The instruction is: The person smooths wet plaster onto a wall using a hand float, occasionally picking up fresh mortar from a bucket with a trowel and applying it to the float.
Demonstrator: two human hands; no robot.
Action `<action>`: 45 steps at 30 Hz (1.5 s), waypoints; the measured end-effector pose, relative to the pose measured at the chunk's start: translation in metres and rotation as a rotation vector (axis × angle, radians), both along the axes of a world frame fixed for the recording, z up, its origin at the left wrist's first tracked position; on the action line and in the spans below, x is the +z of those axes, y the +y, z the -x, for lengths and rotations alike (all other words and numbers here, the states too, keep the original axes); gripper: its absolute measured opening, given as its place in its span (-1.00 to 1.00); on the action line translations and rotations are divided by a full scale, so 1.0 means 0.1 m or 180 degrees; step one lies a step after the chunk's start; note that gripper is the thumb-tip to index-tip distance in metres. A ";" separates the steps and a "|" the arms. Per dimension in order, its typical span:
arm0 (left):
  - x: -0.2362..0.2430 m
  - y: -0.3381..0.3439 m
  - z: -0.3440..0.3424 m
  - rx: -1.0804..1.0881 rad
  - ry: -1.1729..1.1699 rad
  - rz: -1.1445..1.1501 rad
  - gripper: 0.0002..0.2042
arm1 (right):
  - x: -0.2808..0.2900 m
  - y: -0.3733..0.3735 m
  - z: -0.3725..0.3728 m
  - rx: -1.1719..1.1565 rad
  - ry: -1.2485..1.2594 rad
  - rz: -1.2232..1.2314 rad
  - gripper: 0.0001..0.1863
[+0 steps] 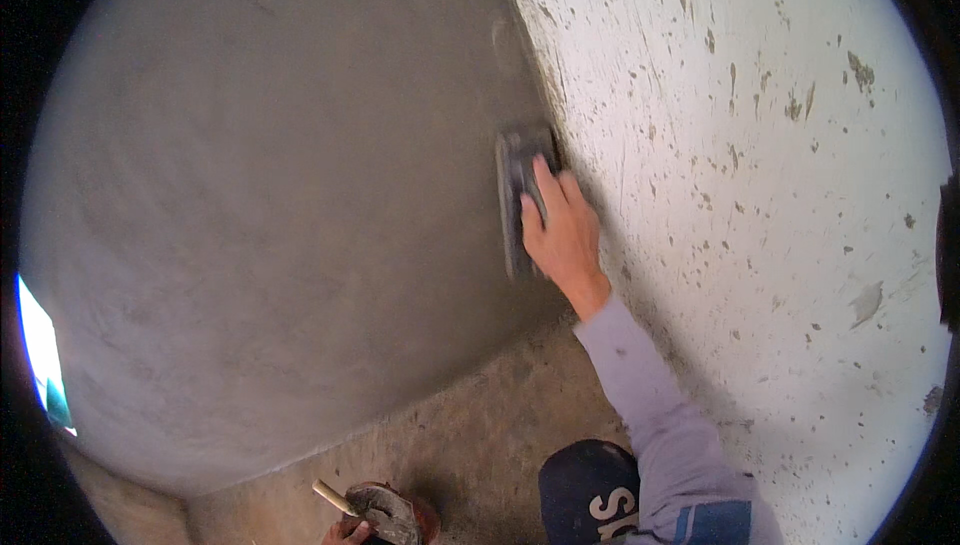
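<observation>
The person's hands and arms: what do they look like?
The right hand is gloveless; its arm wears a long lavender-grey fabric sleeve with a small dark spot and a blue panel higher up. The gloveless left hand shows only partly; no sleeve is visible there.

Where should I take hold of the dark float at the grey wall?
Grip the dark float, probably by its outward back, from the lower right like the right hand: its other side faces the grey wall, its right edge close to the white wall. The hand hides any handle.
</observation>
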State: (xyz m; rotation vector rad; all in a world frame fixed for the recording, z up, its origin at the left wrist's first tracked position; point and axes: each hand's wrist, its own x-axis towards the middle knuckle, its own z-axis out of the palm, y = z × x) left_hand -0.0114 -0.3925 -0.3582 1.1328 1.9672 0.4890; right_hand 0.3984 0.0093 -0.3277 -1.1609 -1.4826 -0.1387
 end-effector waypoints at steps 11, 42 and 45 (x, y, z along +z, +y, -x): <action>-0.13 0.18 0.03 -0.0396 0.0184 0.0201 -0.65 | 1.63 0.35 0.17 -0.0211 0.0012 -0.1044 -0.48; -0.66 0.98 0.30 -0.1703 -0.0023 0.0617 -0.71 | 1.71 -0.15 0.16 -0.0129 -0.0265 -0.1114 -0.44; -0.59 1.01 0.28 -0.1795 0.0026 0.0577 -0.71 | 3.10 0.17 0.29 -0.0655 -0.0256 -0.1534 -0.50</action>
